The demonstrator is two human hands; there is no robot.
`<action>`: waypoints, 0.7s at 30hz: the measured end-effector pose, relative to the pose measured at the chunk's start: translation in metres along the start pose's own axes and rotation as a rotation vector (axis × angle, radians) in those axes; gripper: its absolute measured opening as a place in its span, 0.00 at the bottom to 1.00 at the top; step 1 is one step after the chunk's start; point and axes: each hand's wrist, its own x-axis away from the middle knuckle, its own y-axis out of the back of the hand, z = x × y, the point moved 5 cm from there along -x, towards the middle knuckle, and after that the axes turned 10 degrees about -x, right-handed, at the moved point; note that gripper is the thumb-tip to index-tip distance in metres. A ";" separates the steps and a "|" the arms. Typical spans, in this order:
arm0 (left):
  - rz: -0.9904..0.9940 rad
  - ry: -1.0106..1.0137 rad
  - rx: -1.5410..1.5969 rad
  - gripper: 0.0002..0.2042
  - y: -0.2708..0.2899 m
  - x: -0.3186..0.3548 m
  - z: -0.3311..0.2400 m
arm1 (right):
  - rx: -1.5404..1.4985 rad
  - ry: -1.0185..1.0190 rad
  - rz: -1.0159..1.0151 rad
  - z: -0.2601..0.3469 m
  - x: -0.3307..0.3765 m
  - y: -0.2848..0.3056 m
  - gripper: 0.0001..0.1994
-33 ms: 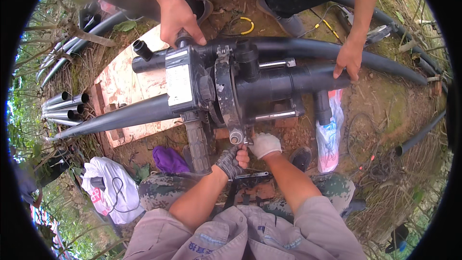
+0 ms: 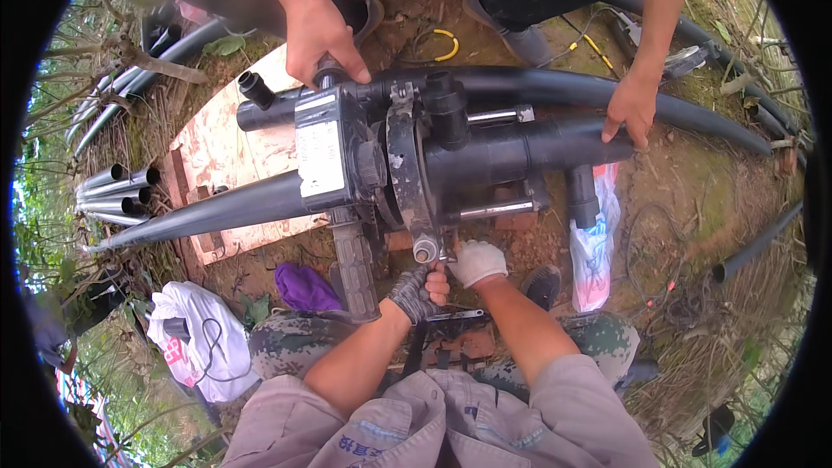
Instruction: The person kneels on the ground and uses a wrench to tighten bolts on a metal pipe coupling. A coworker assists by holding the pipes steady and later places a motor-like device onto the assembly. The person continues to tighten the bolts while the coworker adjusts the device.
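Note:
My left hand [image 2: 419, 291], in a grey striped glove with bare fingertips, is closed just below a bolt end [image 2: 425, 251] on the clamp's near edge; what it grips is hidden. Beside it, my right hand [image 2: 477, 263], in a white glove, has its fingers curled by the same bolt, their contents out of sight. The round black clamp frame [image 2: 407, 165] encircles the pipework. A black labelled box [image 2: 322, 147] with a ribbed grip [image 2: 354, 269] stands left of it. From the right enters a thick black pipe [image 2: 494, 156]. Below my hands lies a silver wrench [image 2: 455, 315].
Across from me, a co-worker's hand [image 2: 325, 39] grips the box's far handle; the other hand [image 2: 632, 113] rests on the pipe. Loose black pipes [image 2: 121, 191] lie left, past a wooden board [image 2: 225, 139]. A purple cloth [image 2: 305, 287], white bag [image 2: 204, 338] and clear plastic bag [image 2: 593, 269] are near.
The labelled box, its ribbed grip and the co-worker's hand on it have shifted very slightly left and toward me. My hands stay at the bolt.

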 end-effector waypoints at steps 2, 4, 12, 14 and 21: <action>-0.056 -0.029 0.009 0.10 0.002 0.000 0.002 | 0.006 0.027 -0.032 -0.006 -0.002 -0.007 0.18; -0.034 -0.035 0.002 0.10 0.004 0.000 0.003 | -0.015 0.037 -0.021 -0.007 -0.003 -0.008 0.18; -0.160 -0.105 -0.016 0.09 0.006 0.001 0.005 | 0.000 0.095 -0.016 -0.003 -0.001 -0.007 0.18; -0.120 -0.102 -0.048 0.08 0.008 -0.003 0.001 | 0.019 0.103 -0.059 -0.004 -0.004 -0.008 0.17; -0.005 -0.104 0.007 0.09 -0.004 -0.015 -0.004 | 0.108 0.106 -0.156 0.001 -0.003 -0.001 0.15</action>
